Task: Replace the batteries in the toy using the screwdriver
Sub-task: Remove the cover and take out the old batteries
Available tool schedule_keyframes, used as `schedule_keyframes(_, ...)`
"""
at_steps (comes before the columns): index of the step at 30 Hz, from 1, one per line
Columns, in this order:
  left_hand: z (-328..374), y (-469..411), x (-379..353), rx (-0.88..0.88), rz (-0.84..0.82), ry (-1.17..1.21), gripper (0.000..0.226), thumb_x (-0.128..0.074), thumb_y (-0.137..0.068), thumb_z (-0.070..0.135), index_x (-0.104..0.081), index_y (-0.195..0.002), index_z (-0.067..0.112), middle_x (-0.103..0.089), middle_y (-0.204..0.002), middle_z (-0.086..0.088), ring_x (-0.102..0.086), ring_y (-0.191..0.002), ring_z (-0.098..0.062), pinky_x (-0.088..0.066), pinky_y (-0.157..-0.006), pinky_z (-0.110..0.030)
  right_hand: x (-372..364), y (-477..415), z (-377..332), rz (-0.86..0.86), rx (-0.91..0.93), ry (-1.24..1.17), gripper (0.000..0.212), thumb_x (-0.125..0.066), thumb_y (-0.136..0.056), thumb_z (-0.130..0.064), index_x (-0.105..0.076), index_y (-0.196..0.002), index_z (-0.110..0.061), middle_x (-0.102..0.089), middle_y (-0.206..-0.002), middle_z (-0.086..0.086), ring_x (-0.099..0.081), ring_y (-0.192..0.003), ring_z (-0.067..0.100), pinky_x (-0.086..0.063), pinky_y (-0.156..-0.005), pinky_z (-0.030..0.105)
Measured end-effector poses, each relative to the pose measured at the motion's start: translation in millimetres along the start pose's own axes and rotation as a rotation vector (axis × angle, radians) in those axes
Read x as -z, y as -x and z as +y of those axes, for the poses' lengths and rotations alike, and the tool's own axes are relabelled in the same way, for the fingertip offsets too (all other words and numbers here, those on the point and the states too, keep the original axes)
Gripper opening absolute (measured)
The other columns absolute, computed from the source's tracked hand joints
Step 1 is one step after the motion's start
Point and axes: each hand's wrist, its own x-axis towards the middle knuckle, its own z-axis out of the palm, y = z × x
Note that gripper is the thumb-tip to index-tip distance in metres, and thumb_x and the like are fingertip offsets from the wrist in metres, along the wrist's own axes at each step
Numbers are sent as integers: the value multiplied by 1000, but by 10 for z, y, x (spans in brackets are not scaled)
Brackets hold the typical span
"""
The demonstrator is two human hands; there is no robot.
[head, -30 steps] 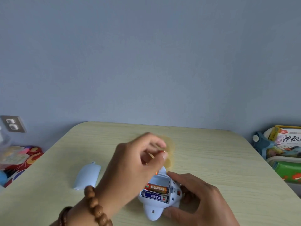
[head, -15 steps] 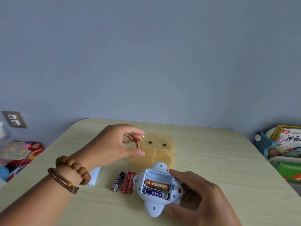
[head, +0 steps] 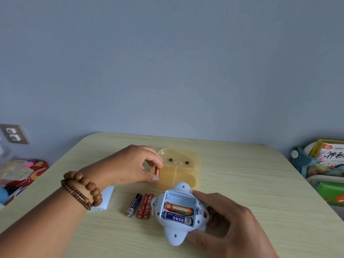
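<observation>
The white toy [head: 176, 233] lies upside down on the pale wooden table [head: 242, 183] with its battery compartment open. Two batteries sit in it, an orange one [head: 179, 209] and a blue one [head: 177, 219]; the slot behind them is empty. My right hand [head: 229, 226] grips the toy's right side. My left hand [head: 130, 164] pinches a red battery [head: 157, 172] upright between thumb and fingers, just left of the yellow bear-shaped box [head: 184, 168]. Three loose batteries [head: 140, 205] lie left of the toy. The light blue compartment cover [head: 106, 198] lies partly hidden behind my left wrist. No screwdriver shows.
A wall socket [head: 14, 134] is at the far left above colourful toys [head: 22, 175]. Books and boxes [head: 327, 168] stand off the table's right edge. A blue-grey wall rises behind the table.
My left hand lifted the red battery away from the toy's compartment and carried it left and back beside the yellow box, uncovering the loose batteries. My right hand stayed on the toy.
</observation>
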Motion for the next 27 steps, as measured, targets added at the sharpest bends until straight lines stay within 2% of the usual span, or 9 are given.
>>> schedule_keyframes(4, -70, 4, -41, -47, -31, 19, 26, -81, -81, 38, -72, -103, 48, -56, -124, 35, -67, -103, -6, -56, -94, -37, 11, 5, -21, -7, -6, 9, 58, -92, -63, -45, -68, -115, -50, -71, -96, -13, -69, -79, 12, -57, -68, 23)
schedule_keyframes(7, -90, 13, -49, -61, -18, 21, 23, -80, -82, 40, -73, -102, 47, -56, -124, 34, -67, -103, -5, -56, -94, -36, 20, -1, -40, -12, -16, 4, 56, -93, -64, -44, -70, -115, -47, -70, -93, -12, -67, -76, 12, -55, -66, 17)
schedule_keyframes(10, -54, 47, -42, -72, 1, 17, 21, -81, -81, 38, -73, -100, 44, -58, -123, 30, -65, -104, -1, -56, -94, -32, 14, -2, -53, -13, -18, 11, 56, -92, -64, -43, -69, -115, -48, -70, -92, -11, -66, -74, 12, -56, -66, 19)
schedule_keyframes(14, 161, 315, 44, -95, 98, 6, 49, -83, -75, 47, -62, -119, 47, -54, -132, 31, -50, -117, 16, -43, -97, -10, 15, 1, -69, -11, -35, -10, 56, -93, -64, -41, -69, -115, -50, -71, -92, -12, -67, -75, 12, -56, -67, 20)
schedule_keyframes(16, 311, 556, 80, -121, 32, 131, 74, -87, -64, 56, -52, -130, 54, -50, -136, 34, -45, -124, 19, -39, -102, -10, 24, -2, -69, -13, -57, -18, 57, -93, -63, -40, -69, -114, -50, -72, -94, -13, -69, -77, 11, -56, -67, 19)
schedule_keyframes(18, 460, 763, -1, -133, -84, 80, 95, -88, -57, 62, -39, -137, 60, -39, -140, 45, -36, -128, 25, -32, -103, -2, 29, 2, -92, -14, -86, -39, 57, -94, -63, -40, -70, -114, -49, -73, -96, -12, -70, -79, 12, -58, -70, 23)
schedule_keyframes(20, 522, 842, -174, -167, -70, -7, 97, -88, -58, 61, -36, -140, 58, -32, -141, 48, -31, -129, 28, -26, -102, 4, 31, 4, -102, -14, -102, -55, 57, -94, -63, -38, -71, -114, -45, -73, -96, -11, -71, -79, 13, -58, -71, 22)
schedule_keyframes(22, 523, 819, -325, -191, 32, -11, 88, -89, -62, 49, -43, -138, 54, -38, -137, 45, -40, -126, 22, -34, -100, -1, 46, -2, -105, -14, -140, -80, 57, -94, -63, -33, -72, -114, -42, -74, -96, -12, -72, -79, 12, -58, -71, 19)
schedule_keyframes(27, 445, 805, -440, -153, 195, 76, 77, -88, -57, 32, -57, -124, 54, -63, -114, 35, -60, -107, 11, -49, -85, -12, 122, -43, -174, -159, -264, -108, 60, -82, -68, -30, -60, -121, -48, -72, -106, -12, -72, -89, 7, -59, -84, 33)
